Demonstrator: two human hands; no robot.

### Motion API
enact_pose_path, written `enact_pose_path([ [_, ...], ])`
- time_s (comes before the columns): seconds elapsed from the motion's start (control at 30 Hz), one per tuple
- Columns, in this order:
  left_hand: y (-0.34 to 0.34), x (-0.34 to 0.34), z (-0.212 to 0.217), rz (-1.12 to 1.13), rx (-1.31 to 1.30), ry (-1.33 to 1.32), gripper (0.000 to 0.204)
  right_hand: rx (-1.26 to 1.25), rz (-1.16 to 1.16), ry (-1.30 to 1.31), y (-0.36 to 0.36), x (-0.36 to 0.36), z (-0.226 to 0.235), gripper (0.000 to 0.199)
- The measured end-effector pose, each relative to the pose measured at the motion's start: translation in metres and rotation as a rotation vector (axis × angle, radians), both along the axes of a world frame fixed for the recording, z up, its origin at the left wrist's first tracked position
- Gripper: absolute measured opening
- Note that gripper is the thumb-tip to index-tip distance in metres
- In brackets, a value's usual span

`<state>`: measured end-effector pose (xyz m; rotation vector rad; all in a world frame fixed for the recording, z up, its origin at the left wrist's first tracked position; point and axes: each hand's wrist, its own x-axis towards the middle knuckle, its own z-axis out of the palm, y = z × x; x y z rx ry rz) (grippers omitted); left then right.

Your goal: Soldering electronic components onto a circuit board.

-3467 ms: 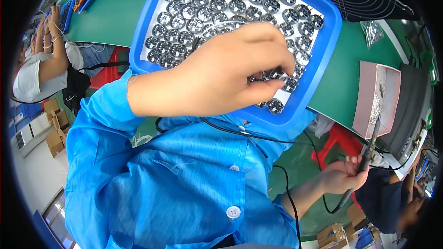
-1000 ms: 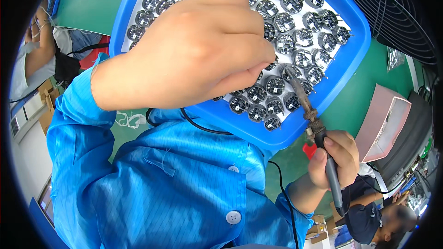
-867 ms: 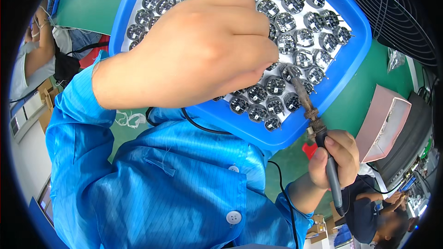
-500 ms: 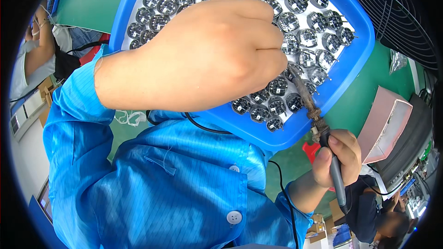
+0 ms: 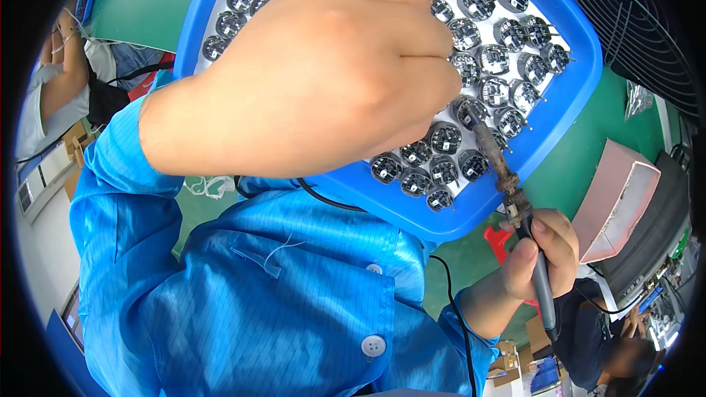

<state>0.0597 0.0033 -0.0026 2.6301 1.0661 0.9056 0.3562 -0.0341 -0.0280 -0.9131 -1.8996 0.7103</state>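
Note:
My left hand [image 5: 346,66] hovers over a blue tray [image 5: 430,226], back upward, fingers curled under. Whatever its fingers hold is hidden beneath them. In my right hand [image 5: 555,250] is a soldering iron [image 5: 500,165], gripped by its dark grey handle and slanting up and left. The tip of the iron meets a small round circuit module [image 5: 465,109] just beside my left knuckles. Several similar round black modules with silvery boards, such as one low in the tray [image 5: 445,137], stand on the tray's white base; many have pins sticking out.
A black wire fan guard [image 5: 625,22] stands at the upper right. On the green table [image 5: 555,169] lie a pinkish open box [image 5: 614,202] and a clear plastic bag [image 5: 638,99]. A black cable [image 5: 448,290] hangs near my right sleeve. Other people sit at far left and lower right.
The iron has shifted slightly down and right with my right hand. My left hand has moved up a little, and the tray sits a touch farther right.

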Motion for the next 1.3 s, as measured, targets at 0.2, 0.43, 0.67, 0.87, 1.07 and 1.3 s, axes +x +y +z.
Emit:
enact_pose_path([
  [0.2, 0.006, 0.01, 0.005, 0.003, 0.099, 0.0, 0.026, 0.014, -0.018, -0.003, 0.002, -0.004, -0.002, 0.029],
  [0.43, 0.005, 0.01, 0.009, 0.005, 0.095, 0.042, 0.026, -0.032, 0.02, 0.009, 0.003, -0.001, 0.0, 0.03],
  [0.67, 0.002, 0.005, 0.014, 0.004, 0.095, 0.085, 0.027, 0.01, -0.023, 0.02, 0.001, -0.001, -0.003, 0.032],
  [0.87, 0.0, 0.004, 0.018, 0.0, 0.095, 0.121, 0.027, -0.009, -0.004, 0.015, 0.002, 0.0, -0.001, 0.031],
  [1.07, -0.002, 0.004, 0.023, 0.001, 0.096, 0.159, 0.027, 0.037, -0.02, -0.008, 0.003, -0.001, -0.003, 0.03],
  [1.3, -0.004, -0.007, 0.02, -0.034, 0.015, 0.174, 0.023, -0.015, -0.011, 0.023, 0.001, 0.0, -0.004, 0.029],
])
